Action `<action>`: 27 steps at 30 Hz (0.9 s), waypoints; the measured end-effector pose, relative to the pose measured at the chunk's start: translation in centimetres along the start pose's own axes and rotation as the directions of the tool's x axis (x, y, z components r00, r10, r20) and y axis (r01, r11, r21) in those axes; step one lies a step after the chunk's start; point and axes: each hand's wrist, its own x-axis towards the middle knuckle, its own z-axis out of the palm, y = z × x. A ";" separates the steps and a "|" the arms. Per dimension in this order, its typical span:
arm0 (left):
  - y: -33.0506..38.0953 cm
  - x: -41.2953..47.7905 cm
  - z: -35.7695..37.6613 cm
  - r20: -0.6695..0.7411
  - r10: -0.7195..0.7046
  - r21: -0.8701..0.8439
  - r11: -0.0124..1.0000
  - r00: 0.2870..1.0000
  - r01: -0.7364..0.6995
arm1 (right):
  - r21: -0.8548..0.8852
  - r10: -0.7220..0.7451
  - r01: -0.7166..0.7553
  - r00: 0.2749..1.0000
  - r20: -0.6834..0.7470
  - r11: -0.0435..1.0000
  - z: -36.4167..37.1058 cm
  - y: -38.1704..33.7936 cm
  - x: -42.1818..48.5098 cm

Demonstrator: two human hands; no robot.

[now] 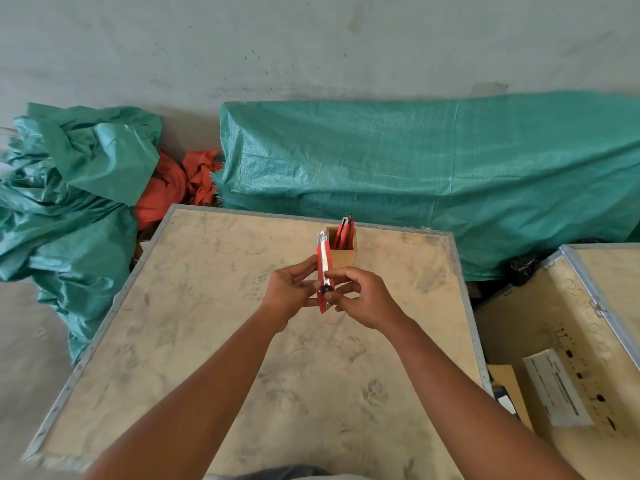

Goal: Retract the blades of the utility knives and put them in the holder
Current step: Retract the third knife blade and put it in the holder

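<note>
While held upright above the pale plywood tabletop (242,341), the red plastic utility knife with a steel blade channel (323,271) sits between both hands, just in front of the square wooden holder (346,254), which already contains other red knives (343,233). Left hand (289,294): grip pinching the knife's body from the side. Right hand (360,296): fingertips closed on the knife by its black slider knob (326,289). The tool looks light, rigid and smooth-sided; it is best held by the handle flanks, clear of the blade end.
</note>
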 end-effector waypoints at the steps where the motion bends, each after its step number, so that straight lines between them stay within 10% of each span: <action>1: 0.0 -0.1 0.0 0.001 0.004 0.009 1.000 1.000 -0.004 | -0.010 0.000 0.000 1.000 0.005 1.000 -0.1 0.0 0.0; 27: 0.8 1.1 1.4 0.060 0.048 0.084 0.995 0.997 -0.053 | 0.075 0.000 0.011 0.990 -0.142 0.997 -1.7 0.6 0.8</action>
